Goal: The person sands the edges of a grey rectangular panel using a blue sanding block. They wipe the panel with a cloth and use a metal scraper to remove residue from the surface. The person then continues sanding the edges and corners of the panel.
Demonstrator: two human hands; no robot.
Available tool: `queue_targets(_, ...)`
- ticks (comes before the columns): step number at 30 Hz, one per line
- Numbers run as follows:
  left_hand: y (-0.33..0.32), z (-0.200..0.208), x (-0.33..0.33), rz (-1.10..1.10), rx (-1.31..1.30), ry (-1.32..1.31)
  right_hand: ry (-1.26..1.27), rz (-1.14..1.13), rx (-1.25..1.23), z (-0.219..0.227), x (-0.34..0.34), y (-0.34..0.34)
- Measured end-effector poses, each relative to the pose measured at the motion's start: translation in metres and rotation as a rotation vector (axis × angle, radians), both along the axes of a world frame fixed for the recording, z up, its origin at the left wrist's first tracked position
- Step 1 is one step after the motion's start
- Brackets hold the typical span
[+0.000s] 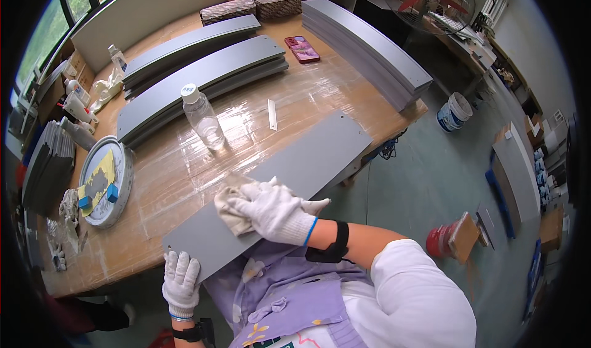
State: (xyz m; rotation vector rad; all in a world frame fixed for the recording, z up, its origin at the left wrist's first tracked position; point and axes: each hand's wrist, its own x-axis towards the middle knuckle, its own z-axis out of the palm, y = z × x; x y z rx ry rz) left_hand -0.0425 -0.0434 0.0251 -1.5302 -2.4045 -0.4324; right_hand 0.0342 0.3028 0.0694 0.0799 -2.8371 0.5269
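A long flat grey panel [308,157] lies slantwise across the near side of the table, with a small hole near its far end. My right hand [280,209], in a white knit glove with a blue cuff, presses a bunched off-white cloth [234,203] onto the panel's middle. At the panel's near left corner, my gloved left hand [181,284] grips the end, its fingers over the edge. Beyond the panel stands a clear bottle [206,120] with a white cap, partly filled with clear liquid. A short white strip [272,114] lies beside it.
Stacks of curved-looking grey panels [203,77] occupy the table's far side; another stack [369,49] is at the far right. A phone [302,49] lies between them. Left is a round tub [126,169] bearing yellow sandpaper and blue blocks. Buckets [454,111] stand on the floor.
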Motion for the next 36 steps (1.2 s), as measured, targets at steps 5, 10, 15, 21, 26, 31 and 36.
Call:
queue_targets(5,0.005,0.045,0.014,-0.048,0.076,0.075,-0.159,-0.987,0.073,0.005,0.09,0.214)
queue_targets(10,0.022,0.087,0.039,-0.055,0.539,-0.494,0.535,-0.679,-1.382,-0.005,0.187,0.281)
queue_targets(15,0.075,0.104,0.048,0.396,1.202,-1.246,0.591,-0.52,-1.795,-0.025,0.188,0.235)
queue_targets(21,0.055,0.039,0.044,0.593,1.318,-1.695,0.37,-0.459,-1.463,0.047,0.137,0.221)
queue_targets(26,0.045,-0.006,0.063,0.455,1.321,-1.91,-0.214,-0.64,-0.276,0.022,0.06,0.242)
queue_targets(31,0.063,-0.008,0.091,0.327,1.504,-1.945,-0.228,-0.306,0.268,-0.004,-0.008,0.069)
queue_targets(36,0.059,-0.003,0.073,0.105,1.491,-2.104,0.023,0.696,-0.075,-0.014,0.018,-0.11)
